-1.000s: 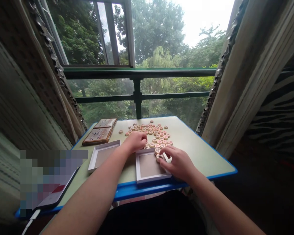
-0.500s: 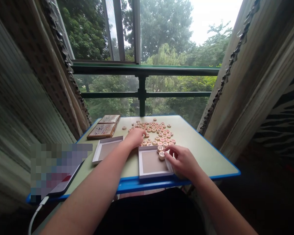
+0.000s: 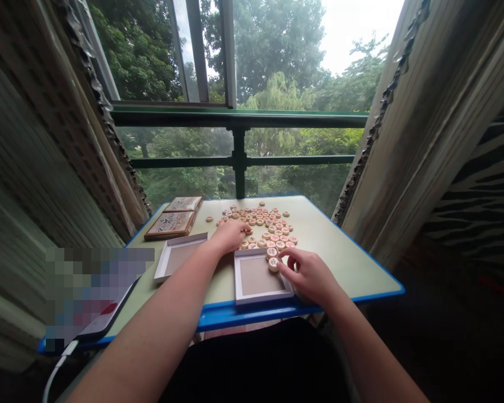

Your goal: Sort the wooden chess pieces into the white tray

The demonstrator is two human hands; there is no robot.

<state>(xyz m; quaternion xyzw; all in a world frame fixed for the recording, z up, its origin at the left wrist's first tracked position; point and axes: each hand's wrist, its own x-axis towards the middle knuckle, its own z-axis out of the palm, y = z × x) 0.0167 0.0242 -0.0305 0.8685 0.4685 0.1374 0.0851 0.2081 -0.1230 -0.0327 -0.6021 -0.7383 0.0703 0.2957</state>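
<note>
Several round wooden chess discs (image 3: pixel 264 226) lie spread over the far middle of a pale green table (image 3: pixel 340 254). My left hand (image 3: pixel 230 235) rests curled on the near left edge of the pile, its fingers bent over discs. My right hand (image 3: pixel 308 274) lies at the right rim of a shallow white box tray (image 3: pixel 256 280), its fingertips touching a disc (image 3: pixel 273 264) in the tray's far right corner. Another disc (image 3: pixel 271 252) sits just beyond it on the tray's rim.
A second white tray (image 3: pixel 178 256) lies to the left. Two brown printed box lids (image 3: pixel 171 223) sit at the far left corner. A phone with a white cable (image 3: pixel 105 319) is at the near left edge. Curtains flank the table; a window railing stands beyond.
The view shifted slightly. My right hand has slid back along the tray's right rim, and its fingertips now touch a disc in the tray corner. My left hand has stayed at the pile's edge.
</note>
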